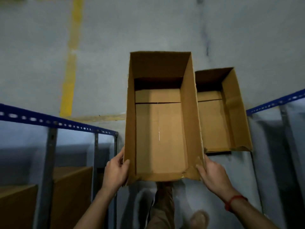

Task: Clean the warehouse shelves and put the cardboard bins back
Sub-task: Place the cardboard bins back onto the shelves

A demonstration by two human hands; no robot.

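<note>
Bins, two open-topped cardboard ones, both empty: centre-frame bin (189,121) gripped at its near corners by left hand (115,171) and right hand (212,172), thumbs hooked over the rim, second bin (234,113) just right behind it, blue shelf rail (49,120) and blurred cardboard boxes (71,187) lower left.

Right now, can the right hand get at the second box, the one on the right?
Probably not yet: the right hand grips the near corner of the held box. The second box lies beyond it, with nothing between.
</note>
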